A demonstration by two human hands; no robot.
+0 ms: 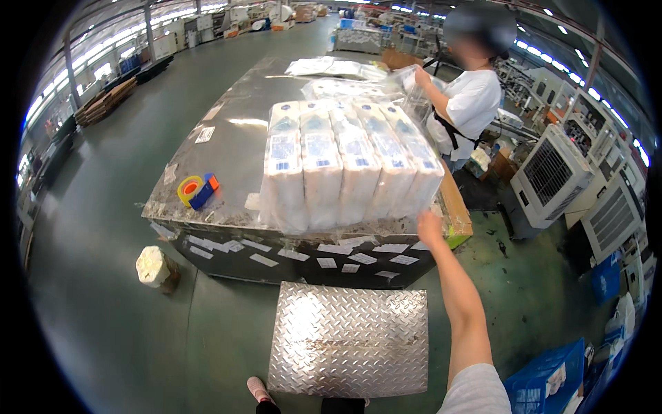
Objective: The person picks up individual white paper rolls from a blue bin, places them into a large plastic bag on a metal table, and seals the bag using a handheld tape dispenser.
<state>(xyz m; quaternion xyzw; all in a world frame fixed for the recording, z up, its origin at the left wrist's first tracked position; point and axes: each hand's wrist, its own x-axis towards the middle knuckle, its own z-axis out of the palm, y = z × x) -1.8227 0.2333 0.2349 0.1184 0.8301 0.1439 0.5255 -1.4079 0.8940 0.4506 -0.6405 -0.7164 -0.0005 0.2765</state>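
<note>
Several white soft packs (355, 159) with blue print stand side by side in a row, wrapped together in a clear plastic bag (281, 215) near the front edge of the dark metal table (227, 155). At the bag's lower right corner is my right hand (430, 228), its fingers closed on the loose plastic. My right arm reaches up to it from the lower edge. My left hand is out of view. To the left of the packs lies a tape dispenser (201, 192) with a yellow roll, its body blue and orange.
Across the table's right side a co-worker (469, 103) handles clear film; more flat white packs (338, 67) lie at the far end. A diamond-plate metal platform (348, 338) is in front of me. An air cooler (548, 169) and blue crate (548, 376) stand right, a wrapped stool (155, 268) left.
</note>
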